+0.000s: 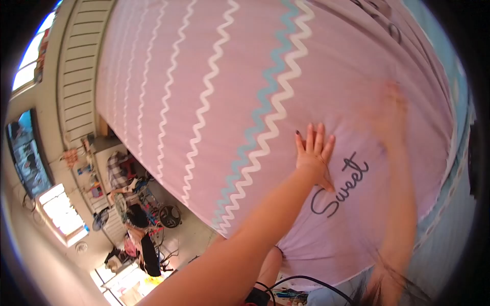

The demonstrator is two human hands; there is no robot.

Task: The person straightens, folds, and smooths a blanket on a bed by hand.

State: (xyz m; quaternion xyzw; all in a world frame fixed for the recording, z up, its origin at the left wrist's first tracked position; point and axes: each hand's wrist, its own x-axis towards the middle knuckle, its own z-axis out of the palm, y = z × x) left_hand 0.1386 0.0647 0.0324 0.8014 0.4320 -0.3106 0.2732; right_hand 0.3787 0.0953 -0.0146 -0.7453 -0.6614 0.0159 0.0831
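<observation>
A large pink bed sheet [250, 61] with white and teal zigzag lines lies spread before me. My left hand [314, 155] rests flat on it with the fingers spread, beside the dark printed word "Sweet" [339, 188]. Farther right is my right hand [393, 115], blurred by motion, its fingers seemingly stretched out over the sheet. Neither hand appears to hold anything. Creases run through the cloth near the upper right, where more dark lettering is partly folded away. Light blue fabric [446, 229] borders the sheet on the right.
A black cable [311, 279] curves below the sheet near my body. Beyond its left edge, a person [135, 214] is near a wheeled thing [170, 216]. A screen [28, 153], a bright window [64, 213] and a pale slatted panel [79, 71] are at the left.
</observation>
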